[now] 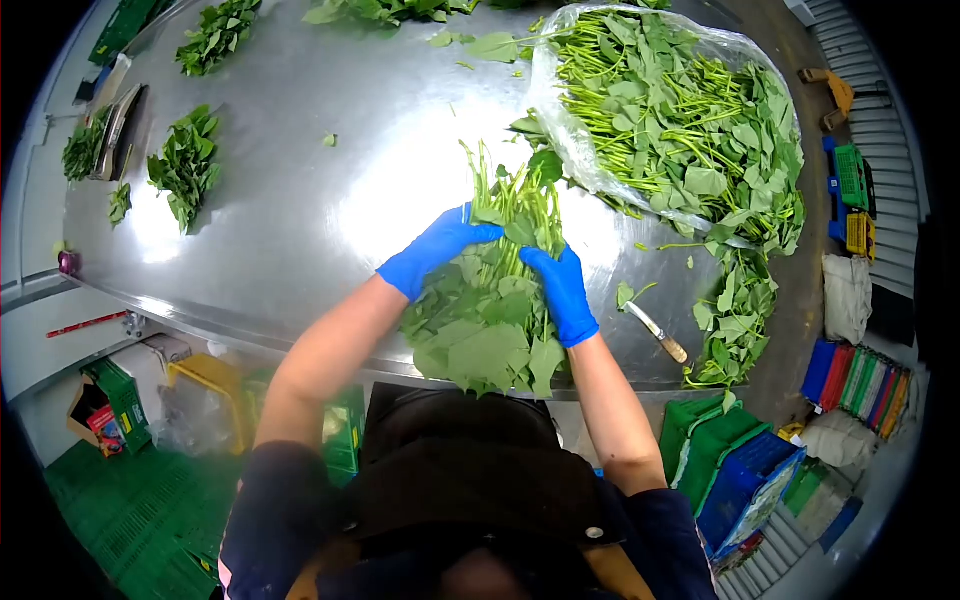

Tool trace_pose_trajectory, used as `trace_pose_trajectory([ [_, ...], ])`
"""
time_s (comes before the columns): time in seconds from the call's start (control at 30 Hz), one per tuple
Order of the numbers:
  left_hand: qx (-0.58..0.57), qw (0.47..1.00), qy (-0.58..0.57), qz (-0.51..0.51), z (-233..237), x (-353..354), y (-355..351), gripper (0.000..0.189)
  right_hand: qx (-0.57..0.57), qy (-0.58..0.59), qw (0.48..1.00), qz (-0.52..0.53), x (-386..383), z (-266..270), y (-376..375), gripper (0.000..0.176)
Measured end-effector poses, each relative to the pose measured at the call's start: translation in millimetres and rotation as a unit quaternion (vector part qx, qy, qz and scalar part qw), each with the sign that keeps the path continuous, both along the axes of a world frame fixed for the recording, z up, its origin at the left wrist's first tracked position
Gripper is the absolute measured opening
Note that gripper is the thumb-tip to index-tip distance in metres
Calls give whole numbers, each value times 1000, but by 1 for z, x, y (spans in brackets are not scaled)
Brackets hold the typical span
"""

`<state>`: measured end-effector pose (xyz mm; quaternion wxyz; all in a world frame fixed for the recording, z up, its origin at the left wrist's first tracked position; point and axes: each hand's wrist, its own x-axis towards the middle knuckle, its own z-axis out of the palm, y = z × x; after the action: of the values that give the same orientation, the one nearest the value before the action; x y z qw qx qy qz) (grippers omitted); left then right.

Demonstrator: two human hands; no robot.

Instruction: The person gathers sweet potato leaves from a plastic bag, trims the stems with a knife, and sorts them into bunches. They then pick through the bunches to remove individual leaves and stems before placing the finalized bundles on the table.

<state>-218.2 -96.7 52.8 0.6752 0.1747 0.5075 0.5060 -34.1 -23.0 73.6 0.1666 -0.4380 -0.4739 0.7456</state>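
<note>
At the tabletop's near edge, the left hand (563, 295) and right hand (440, 250) clasp a leafy bunch (490, 300) between them, fingers curled round its stems.

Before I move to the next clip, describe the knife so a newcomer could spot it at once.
On the metal table, find the open plastic bag of leafy stems. Nearer the person, just right of the right hand, lies the knife: a blade and brown handle where its neighbours are leaves.
</note>
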Motion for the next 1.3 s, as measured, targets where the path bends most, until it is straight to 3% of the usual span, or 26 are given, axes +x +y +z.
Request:
trace_pose_trajectory([
  [0.23,-6,998,33,-57,44,-45,-17,31,-22,37,993,-113,-24,23,-38,38],
  [0.33,-69,993,37,-91,29,-58,-16,37,-94,92,975,-179,-37,-22,-46,41],
  [0.37,-76,980,135,-122,17,-57,-20,39,-130,65,973,-179,-39,-35,-48,49],
  [0.43,-84,924,328,-180,8,-56,-21,45,-60,23,992,-112,-40,-35,-45,58],
  [0.5,-117,895,391,-183,11,-56,-23,45,-35,-29,996,-74,-38,-5,-48,78],
  [0.53,-129,878,424,-182,16,-56,-21,45,34,-75,995,-63,-35,-7,-50,81],
  [0.57,-70,852,502,-130,-7,-59,-30,45,102,-122,986,-49,-29,-10,-51,85],
  [0.67,-54,877,475,-41,-5,-57,-40,43,215,-193,957,-17,-12,-3,-56,92],
  [0.73,-84,880,463,-56,-1,-58,-45,40,303,-234,924,2,2,-8,-60,94],
  [0.77,-95,889,445,-59,-12,-63,-51,39,376,-253,892,5,10,-13,-64,88],
  [0.83,-105,902,418,-34,-13,-63,-55,35,396,-274,876,37,20,-19,-66,84],
  [0.93,-111,820,537,-162,-2,-65,-47,36,376,-265,887,36,22,-20,-75,75],
  [1.07,-118,787,595,-114,13,-61,-36,65,408,-275,871,-3,26,-7,-81,71],
  [1.1,-188,812,531,-154,27,-56,-26,93,403,-274,873,-5,29,-9,-85,71],
  [1.17,-165,809,550,-127,22,-36,-22,103,393,-270,879,-9,32,-19,-94,72],
  [1.2,-152,807,559,-114,19,-22,-20,108,282,-220,934,21,30,-20,-96,73],
  [1.3,-133,768,613,-125,29,30,-12,120,229,-171,957,43,9,-22,-101,69],
])
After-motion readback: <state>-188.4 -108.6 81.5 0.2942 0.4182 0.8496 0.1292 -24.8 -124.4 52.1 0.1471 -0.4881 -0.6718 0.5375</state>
